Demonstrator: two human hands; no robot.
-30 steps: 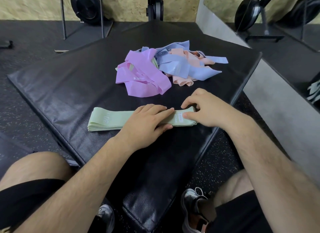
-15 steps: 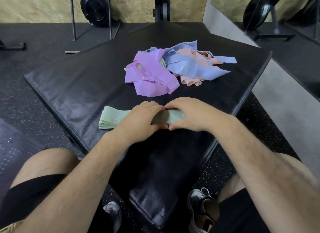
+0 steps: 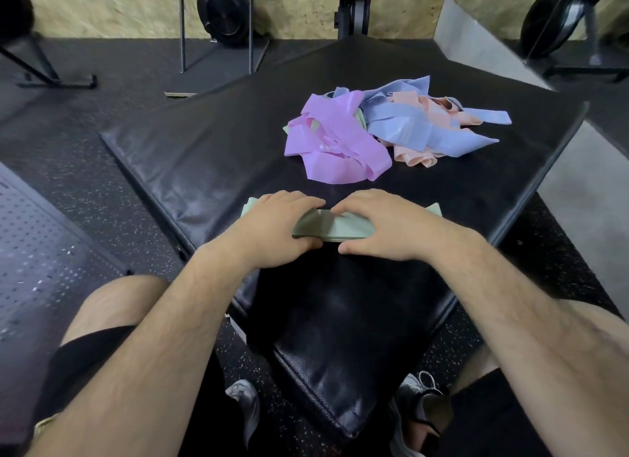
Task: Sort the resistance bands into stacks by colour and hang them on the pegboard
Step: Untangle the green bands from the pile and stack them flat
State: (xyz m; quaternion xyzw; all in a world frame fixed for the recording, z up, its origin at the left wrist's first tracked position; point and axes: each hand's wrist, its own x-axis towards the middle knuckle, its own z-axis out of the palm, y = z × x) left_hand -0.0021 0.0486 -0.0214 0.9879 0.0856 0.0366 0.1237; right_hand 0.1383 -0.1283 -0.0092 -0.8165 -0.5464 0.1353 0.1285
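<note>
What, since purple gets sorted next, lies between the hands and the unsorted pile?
Nothing visible does. The left hand and right hand both hold the green stack on the black mat. Only bare mat separates them from the unsorted pile, whose purple bands lie on its nearer, left part.

green stack [image 3: 335,227]: largely covered by left hand [image 3: 272,225] and right hand [image 3: 384,225] | pegboard [image 3: 41,252]: cut off at left edge, seemingly blurred

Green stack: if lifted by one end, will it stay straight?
Probably not: the green stack is thin loose bands, and the pile behind lies crumpled, so it likely droops. The layers may slide apart; the left hand and right hand grip it together.
</note>
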